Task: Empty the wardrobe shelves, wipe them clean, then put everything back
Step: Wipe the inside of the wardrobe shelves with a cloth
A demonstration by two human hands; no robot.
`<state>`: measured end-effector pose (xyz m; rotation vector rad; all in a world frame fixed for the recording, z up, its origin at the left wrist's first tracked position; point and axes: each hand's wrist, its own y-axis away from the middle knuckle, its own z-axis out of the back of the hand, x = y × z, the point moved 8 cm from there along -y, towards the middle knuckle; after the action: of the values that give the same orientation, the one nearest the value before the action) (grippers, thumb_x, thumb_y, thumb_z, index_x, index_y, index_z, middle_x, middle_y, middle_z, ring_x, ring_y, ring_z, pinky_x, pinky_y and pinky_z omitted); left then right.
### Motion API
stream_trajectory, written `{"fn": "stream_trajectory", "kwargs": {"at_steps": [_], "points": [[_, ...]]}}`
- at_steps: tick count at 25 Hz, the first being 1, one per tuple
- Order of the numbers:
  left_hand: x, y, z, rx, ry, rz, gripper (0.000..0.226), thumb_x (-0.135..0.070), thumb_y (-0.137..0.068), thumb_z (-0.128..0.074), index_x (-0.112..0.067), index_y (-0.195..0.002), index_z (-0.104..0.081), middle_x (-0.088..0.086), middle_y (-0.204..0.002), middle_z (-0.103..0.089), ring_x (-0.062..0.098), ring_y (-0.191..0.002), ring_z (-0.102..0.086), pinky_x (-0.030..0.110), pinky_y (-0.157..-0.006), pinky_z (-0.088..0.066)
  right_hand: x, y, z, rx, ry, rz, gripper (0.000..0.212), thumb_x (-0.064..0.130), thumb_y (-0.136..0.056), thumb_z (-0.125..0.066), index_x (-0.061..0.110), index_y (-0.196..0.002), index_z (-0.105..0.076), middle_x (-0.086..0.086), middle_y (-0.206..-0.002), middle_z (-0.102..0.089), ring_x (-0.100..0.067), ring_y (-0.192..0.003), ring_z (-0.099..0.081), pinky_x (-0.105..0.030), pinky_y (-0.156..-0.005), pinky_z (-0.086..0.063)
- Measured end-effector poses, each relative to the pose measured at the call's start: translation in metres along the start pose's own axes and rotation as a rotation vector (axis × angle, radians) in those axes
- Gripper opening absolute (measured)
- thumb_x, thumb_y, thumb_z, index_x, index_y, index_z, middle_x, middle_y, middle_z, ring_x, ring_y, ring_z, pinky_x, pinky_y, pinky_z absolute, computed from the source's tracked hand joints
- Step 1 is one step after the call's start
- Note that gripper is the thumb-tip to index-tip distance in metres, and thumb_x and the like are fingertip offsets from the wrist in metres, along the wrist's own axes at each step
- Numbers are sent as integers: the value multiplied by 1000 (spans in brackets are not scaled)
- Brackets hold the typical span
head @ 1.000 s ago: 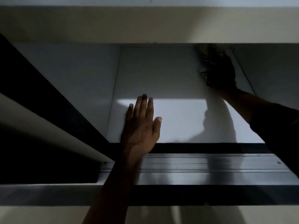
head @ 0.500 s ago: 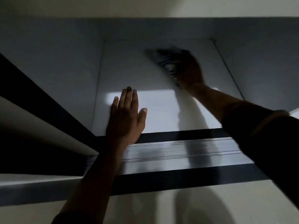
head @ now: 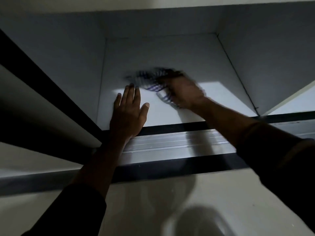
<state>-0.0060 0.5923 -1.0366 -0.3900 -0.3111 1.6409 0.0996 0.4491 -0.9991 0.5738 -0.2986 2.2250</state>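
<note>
I look up into a bare white wardrobe shelf [head: 170, 55] in dim light. My left hand [head: 127, 109] lies flat on the shelf near its front edge, fingers straight and together. My right hand [head: 184, 92] is blurred with motion and grips a blue-and-white striped cloth [head: 150, 80], which is pressed against the shelf surface just beyond my left fingertips. Nothing else lies on the shelf.
A metal sliding-door track [head: 170, 143] runs along the front of the shelf, with a dark strip [head: 170, 167] below it. White side walls [head: 264, 65] close the compartment. A dark door edge [head: 42, 86] slants across the left.
My right hand has swept the cloth from the far right corner toward the front left, close to my left hand. The left hand stays flat in place. The view has tilted.
</note>
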Motion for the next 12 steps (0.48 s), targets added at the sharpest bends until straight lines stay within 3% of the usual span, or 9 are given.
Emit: {"fn": "stream_trajectory", "kwargs": {"at_steps": [3, 5, 6, 9, 11, 12], "points": [[-3, 5, -3, -73, -56, -62, 55, -37, -109, -40, 3, -147, -46, 23, -155, -40, 33, -146, -38, 52, -117, -32, -110, 73, 74, -240, 179, -342, 48, 7, -94, -51, 10, -142, -53, -21, -141, -51, -39, -127, -50, -38, -104, -41], [-4, 9, -7, -105, -82, -107, 54, -36, -109, -42, 3, -146, -47, 24, -154, -41, 34, -145, -39, 53, -115, -35, -126, 116, 77, -362, 228, -417, 53, 19, -91, -45, 11, -144, -51, -26, -146, -45, -45, -129, -47, -44, -108, -39], [-3, 8, -3, -89, -54, -92, 55, -37, -109, -42, 3, -147, -46, 23, -154, -41, 33, -146, -38, 53, -117, -34, -117, 114, 59, -394, 206, -383, 57, 26, -89, -43, 11, -143, -51, -27, -148, -43, -47, -131, -45, -47, -110, -39], [0, -1, -4, 171, 62, 25, 66, -45, -106, -28, -2, -156, -31, 19, -164, -24, 29, -154, -22, 48, -125, -16, -35, 72, 4, -389, 65, -195, 56, 35, -92, -48, 13, -143, -53, -21, -152, -42, -38, -140, -40, -42, -117, -34], [2, 0, -3, 349, 169, 82, 72, -46, -103, -25, 1, -157, -23, 21, -166, -14, 33, -155, -10, 48, -126, -7, 28, 56, -29, -319, -17, -63, 48, 28, -95, -57, 15, -141, -56, -15, -152, -45, -31, -142, -40, -39, -119, -32], [2, 8, 0, 341, 218, 114, 71, -41, -101, -27, 7, -154, -28, 26, -163, -19, 39, -154, -14, 53, -125, -13, 52, 55, -45, -244, -24, 26, 47, 24, -94, -59, 15, -140, -58, -14, -152, -46, -30, -142, -40, -39, -119, -32]]}}
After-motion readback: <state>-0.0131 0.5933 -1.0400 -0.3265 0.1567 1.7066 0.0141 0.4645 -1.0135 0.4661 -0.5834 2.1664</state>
